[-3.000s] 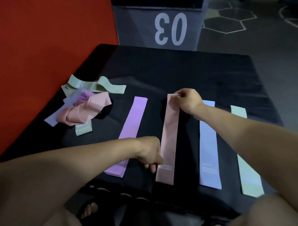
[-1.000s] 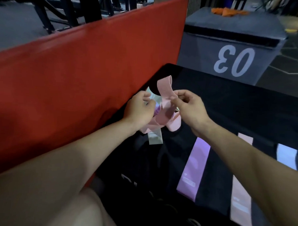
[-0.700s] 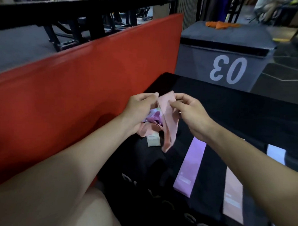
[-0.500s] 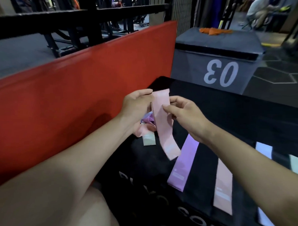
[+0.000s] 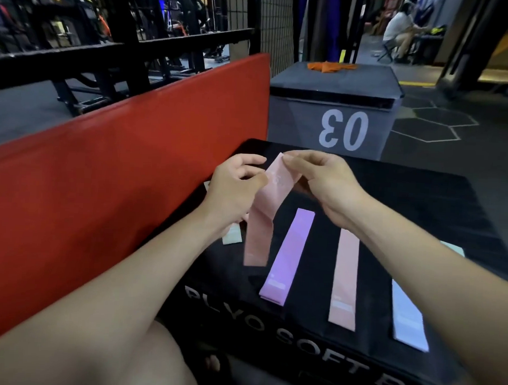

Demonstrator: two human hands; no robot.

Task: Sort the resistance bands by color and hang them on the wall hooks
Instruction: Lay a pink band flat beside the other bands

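Far left: red padded wall [image 5: 125, 169]; no wall hooks in view. Just beside it, on the black plyo box [image 5: 421, 199], a pale green band end [image 5: 232, 237] pokes out below the left wrist; the rest of that heap is hidden.

Left hand [image 5: 232, 188]: fingers curled, thumb and forefinger pinching the left edge of the pink band [image 5: 263, 219] near its top. Right hand [image 5: 326, 184]: fingers [image 5: 292, 162] narrow, pinching the band's top end. The band is held up above the box and hangs slack, its lower end free and blurred.

Further right, lying flat and parallel on the box top: purple band [image 5: 287, 258], second pink band [image 5: 343, 277], pale blue band [image 5: 409, 315]; a light green band [image 5: 452, 249] mostly hidden behind the right forearm.

Handling, judged: light, soft, stretchy loop; no stiffness, so it droops and twists from any single hold. Not fragile, surface likely grippy. Best held at both ends, pulled flat, then laid on the matching pink strip. Sorting appears underway; hanging not begun.
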